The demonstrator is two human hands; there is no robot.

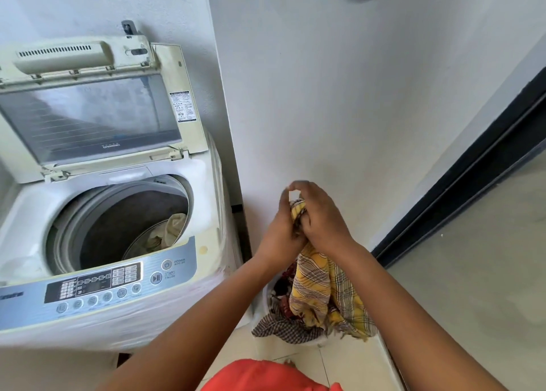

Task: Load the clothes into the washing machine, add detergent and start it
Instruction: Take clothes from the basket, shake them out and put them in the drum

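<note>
Tight laundry corner: white walls, pale tiled floor (pixel 348 364), dark door frame (pixel 472 166) on the far right.

Washing machine (pixel 112 272) at left, top-loader. Lid (pixel 88 116) propped back against the wall, so the drum (pixel 124 219) is open for loading. One pale garment (pixel 174 228) already lies inside; rest of the drum looks bare. Control panel (pixel 97 284) faces the person; start/pause button (pixel 155 278) untouched, presumably last step.

Laundry basket (pixel 267 296) sits on the floor just beside the machine's right side, likely to keep the carry short. Checked dark cloth (pixel 277 328) spills over its rim; more clothes packed in.

Left hand (pixel 280 231) and right hand (pixel 322 219) meet above the basket, fingers of both curled round the top of a yellow plaid cloth (pixel 322 287). Cloth hangs from the grip, lower end still touching the pile. Two-hand bunching probably keeps it from trailing.

No detergent in view. Judgement: loading is early.
</note>
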